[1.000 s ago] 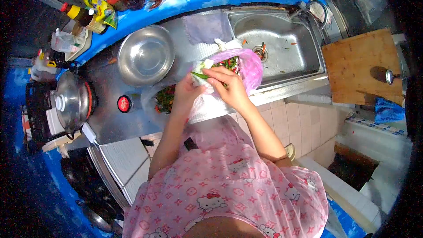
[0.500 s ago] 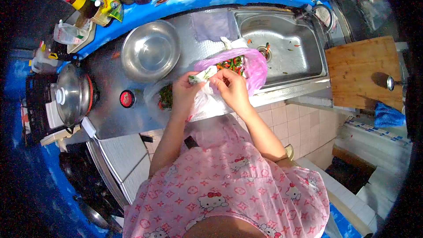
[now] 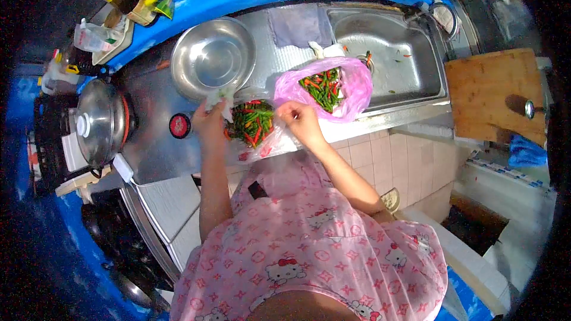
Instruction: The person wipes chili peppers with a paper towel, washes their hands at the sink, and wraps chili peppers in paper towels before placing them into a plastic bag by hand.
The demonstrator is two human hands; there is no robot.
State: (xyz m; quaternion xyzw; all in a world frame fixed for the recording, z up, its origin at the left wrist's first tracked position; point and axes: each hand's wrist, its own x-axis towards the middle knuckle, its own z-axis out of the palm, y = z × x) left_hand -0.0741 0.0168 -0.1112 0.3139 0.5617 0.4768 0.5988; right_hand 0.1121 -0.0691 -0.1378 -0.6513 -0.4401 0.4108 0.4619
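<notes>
White, crumpled scrap with green on it (image 3: 223,100), thin, paper or film, can't tell which: held in the fingers of the left hand (image 3: 209,123), above the counter's near side. Hands apart, one each side of the clear plastic bag (image 3: 269,147) of red and green chillies (image 3: 253,123). Right hand (image 3: 302,123) has fingers curled by that bag's right side; whether it grips film or nothing, cannot tell. Bag mouth lies open upward, so the chillies can be reached from above; the scrap is held off to the left, probably to keep it out of them. Just beyond the right hand, a translucent pink plastic bag (image 3: 359,88), spread wide with more chillies (image 3: 321,88) inside, likely set close for a short reach. Wide, round stainless-steel bowl (image 3: 214,59) behind the left hand, near the scrap. Small red-and-black round lid (image 3: 179,125) flat on the steel counter (image 3: 148,104), left of that hand. Edges: clear bag sits near the counter's front edge, little margin there; pink bag close against the stainless-steel sink (image 3: 410,53). More working room leftward, between the lid and the glass-lidded pot (image 3: 102,122).
</notes>
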